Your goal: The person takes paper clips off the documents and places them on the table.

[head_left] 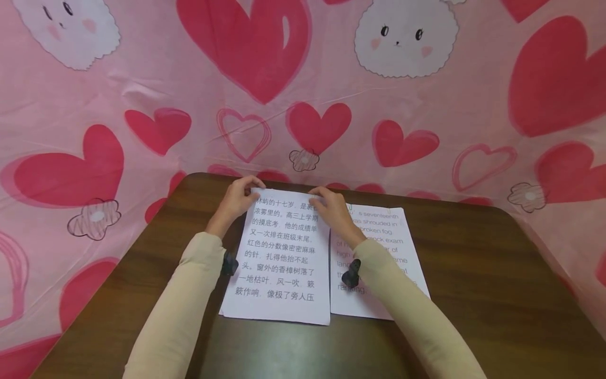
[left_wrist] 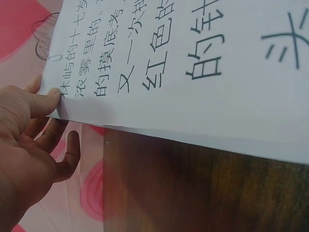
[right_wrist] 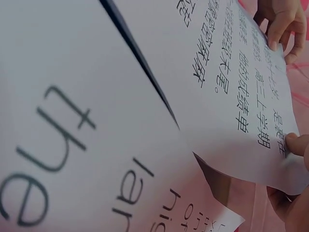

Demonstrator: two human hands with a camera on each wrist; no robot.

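A stack of white paper printed with large Chinese text (head_left: 279, 263) lies on the table, its far end between both hands. My left hand (head_left: 238, 199) pinches the far left corner, the thumb on the printed face and fingers beneath, as the left wrist view shows. A small paper clip (left_wrist: 56, 57) sits on the top edge near that hand. My right hand (head_left: 333, 208) pinches the far right corner, thumb on top. Under my right forearm is a second stack with English text (head_left: 379, 302), partly hidden by the hand and sleeve; the two stacks lie side by side.
The dark brown wooden table (head_left: 473, 273) has rounded far corners. Right behind it hangs a pink cloth (head_left: 331, 84) with red hearts and white animal faces. Paper clips (head_left: 350, 207) hold the English stack's far edge. A black wrist camera (head_left: 351, 273) sits at each cuff.
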